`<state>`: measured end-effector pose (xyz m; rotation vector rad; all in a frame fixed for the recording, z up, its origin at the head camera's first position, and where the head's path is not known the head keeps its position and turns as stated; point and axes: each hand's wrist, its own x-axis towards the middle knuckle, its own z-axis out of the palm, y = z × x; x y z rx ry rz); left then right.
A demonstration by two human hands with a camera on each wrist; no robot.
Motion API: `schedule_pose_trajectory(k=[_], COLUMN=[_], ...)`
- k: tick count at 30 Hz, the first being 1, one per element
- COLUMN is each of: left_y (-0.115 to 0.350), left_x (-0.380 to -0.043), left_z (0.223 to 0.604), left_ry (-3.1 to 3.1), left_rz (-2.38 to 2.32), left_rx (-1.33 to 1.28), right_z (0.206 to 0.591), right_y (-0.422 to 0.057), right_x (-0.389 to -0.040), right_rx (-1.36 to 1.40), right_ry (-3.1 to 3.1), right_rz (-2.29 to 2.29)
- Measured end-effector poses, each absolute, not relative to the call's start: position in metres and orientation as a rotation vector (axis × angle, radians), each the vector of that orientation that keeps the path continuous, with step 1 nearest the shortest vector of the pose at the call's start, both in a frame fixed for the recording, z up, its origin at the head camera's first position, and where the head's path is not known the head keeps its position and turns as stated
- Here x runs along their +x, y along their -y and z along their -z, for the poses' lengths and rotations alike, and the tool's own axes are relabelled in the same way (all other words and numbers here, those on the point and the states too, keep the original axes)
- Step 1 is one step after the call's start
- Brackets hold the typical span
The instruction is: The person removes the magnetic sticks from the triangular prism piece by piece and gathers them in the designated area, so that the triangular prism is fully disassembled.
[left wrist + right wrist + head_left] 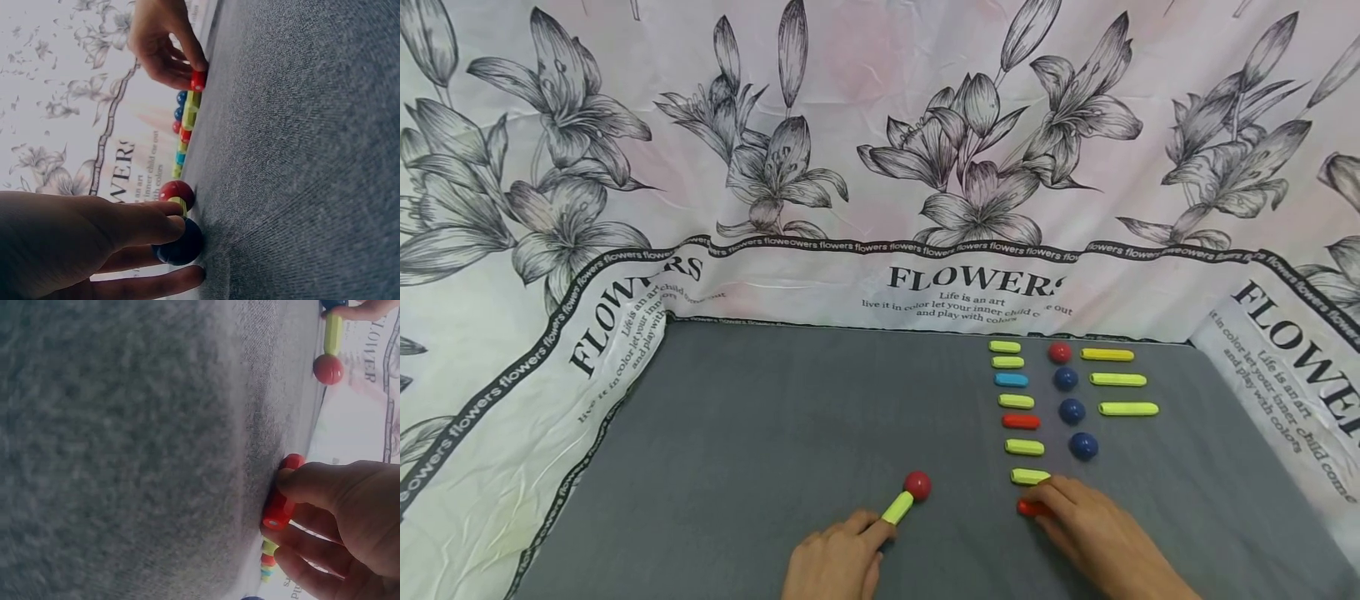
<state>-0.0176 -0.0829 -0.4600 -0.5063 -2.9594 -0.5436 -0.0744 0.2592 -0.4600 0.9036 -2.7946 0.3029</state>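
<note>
Near the front middle in the head view, my left hand grips a joined piece at its dark blue ball, mostly hidden from above by the fingers. A yellow-green rod links that ball to a red ball pointing away from the hand. To the right, my right hand pinches a short red rod between thumb and fingers, low over the grey cloth. Just beyond its fingertips lies a short yellow-green rod, the nearest of a column.
Short rods in yellow-green, red and blue line up away from me. Beside them stand a red ball and several dark blue balls, then longer yellow rods. A flower-printed sheet rises behind the grey cloth.
</note>
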Motion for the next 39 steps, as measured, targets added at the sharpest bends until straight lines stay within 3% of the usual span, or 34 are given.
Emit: schedule_pose_trajectory(k=[11, 29, 39], left_y=[0.083, 0.085, 0.087], left_x=[-0.016, -0.018, -0.015], left_z=[0.460, 0.456, 0.458], left_ry=[2.945, 3.067, 3.036], left_rz=[0.590, 0.775, 0.748], left_rx=[-0.504, -0.478, -0.521], right_z=[0.452, 0.452, 0.450], right_y=[-0.256, -0.161, -0.145], right_x=[-0.077, -0.088, -0.092], right_rx=[0.945, 1.319, 1.294], right_ry=[2.714, 2.683, 2.763], right_rz=[-0.267, -0.490, -0.496])
